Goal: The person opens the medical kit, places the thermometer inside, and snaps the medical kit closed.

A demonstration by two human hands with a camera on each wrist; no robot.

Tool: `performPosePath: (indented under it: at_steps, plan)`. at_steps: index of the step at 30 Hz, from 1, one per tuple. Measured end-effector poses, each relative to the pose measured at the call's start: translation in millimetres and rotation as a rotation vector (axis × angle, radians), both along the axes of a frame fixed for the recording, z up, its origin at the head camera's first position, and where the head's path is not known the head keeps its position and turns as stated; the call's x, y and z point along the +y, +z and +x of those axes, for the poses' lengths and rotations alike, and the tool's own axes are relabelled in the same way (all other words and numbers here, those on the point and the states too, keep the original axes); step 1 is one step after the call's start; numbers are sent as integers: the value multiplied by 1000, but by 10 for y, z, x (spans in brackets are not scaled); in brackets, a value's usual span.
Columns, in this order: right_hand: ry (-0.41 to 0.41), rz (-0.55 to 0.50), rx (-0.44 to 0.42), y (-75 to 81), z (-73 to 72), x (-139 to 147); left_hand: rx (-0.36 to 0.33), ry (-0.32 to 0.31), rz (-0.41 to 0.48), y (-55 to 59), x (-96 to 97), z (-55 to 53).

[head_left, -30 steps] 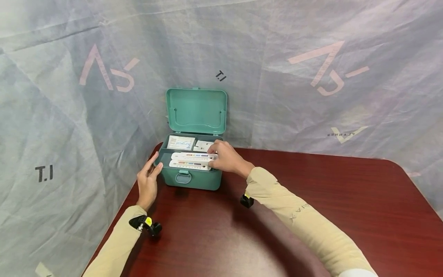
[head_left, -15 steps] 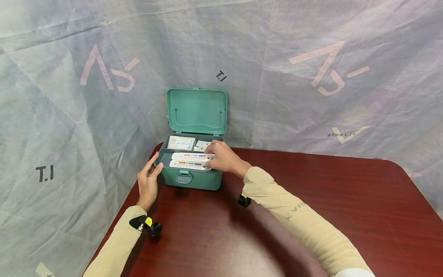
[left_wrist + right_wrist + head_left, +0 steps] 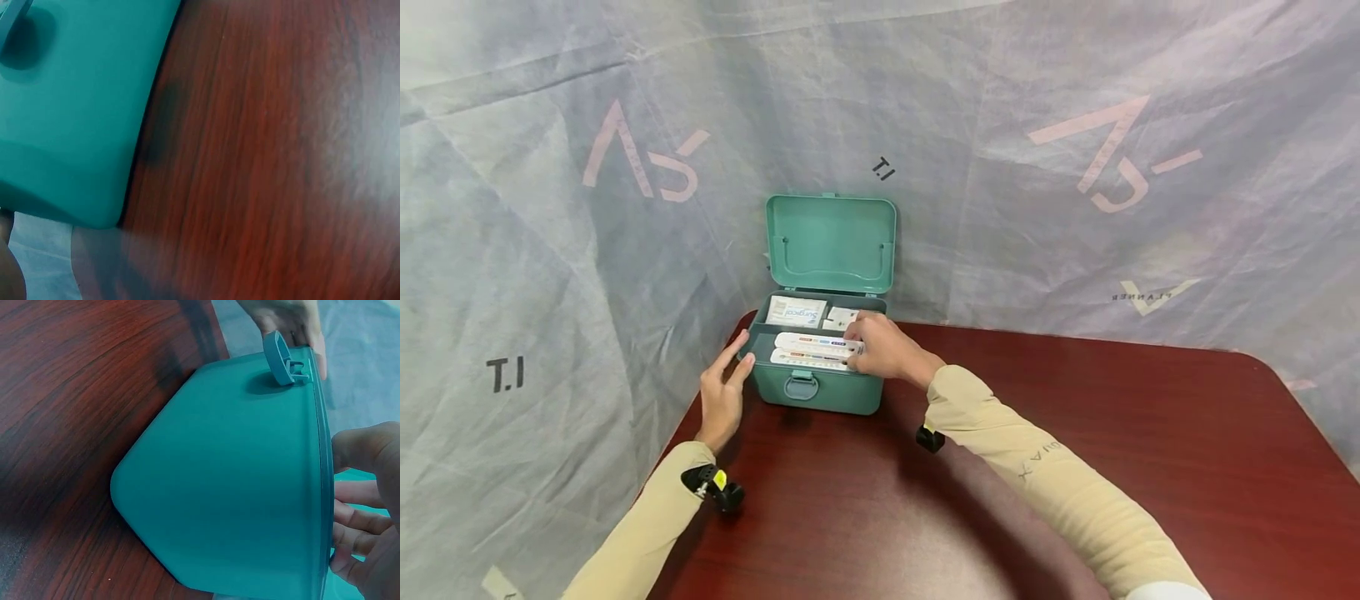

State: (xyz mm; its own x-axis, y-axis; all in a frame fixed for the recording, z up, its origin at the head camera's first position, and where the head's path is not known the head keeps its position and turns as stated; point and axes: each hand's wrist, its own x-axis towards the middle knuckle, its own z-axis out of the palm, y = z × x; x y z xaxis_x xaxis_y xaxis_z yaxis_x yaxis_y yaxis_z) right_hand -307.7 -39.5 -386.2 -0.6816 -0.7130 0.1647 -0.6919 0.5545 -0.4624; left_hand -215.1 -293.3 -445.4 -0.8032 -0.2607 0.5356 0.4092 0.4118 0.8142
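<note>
A teal lidded box (image 3: 820, 393) stands at the far left of the table, its lid (image 3: 832, 243) raised. In its front compartment lie two long white strips (image 3: 811, 342) with rounded ends and small coloured print; their exact kind cannot be read. My right hand (image 3: 887, 346) reaches over the box's right side and pinches the strips' right ends, which its fingers partly hide. In the right wrist view, the fingers (image 3: 359, 519) dip past the rim. My left hand (image 3: 722, 400) touches the box's left side with fairly straight fingers.
Behind a divider, a white packet (image 3: 795, 312) marked "Surgical" and another white packet (image 3: 839, 318) sit in the rear compartments. The dark red table (image 3: 1075, 417) extends to the right. Grey printed sheeting (image 3: 985, 208) hangs close behind the box and on the left.
My right hand has shifted slightly left with the strips, which sit a little lower behind the front rim. The left hand stays at the box's left side.
</note>
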Motion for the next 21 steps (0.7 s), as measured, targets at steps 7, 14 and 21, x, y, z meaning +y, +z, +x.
performPosePath:
  at_steps: [7,14,21]
  plan:
    - [27,60,29,27,28,-21,-2,-36,-33,55,-83,-10]
    - [26,109,10,54,21,-36,2,-40,-31,133,-121,-54]
    - [-1,144,4,61,8,-8,-50,6,-92,206,-92,-84]
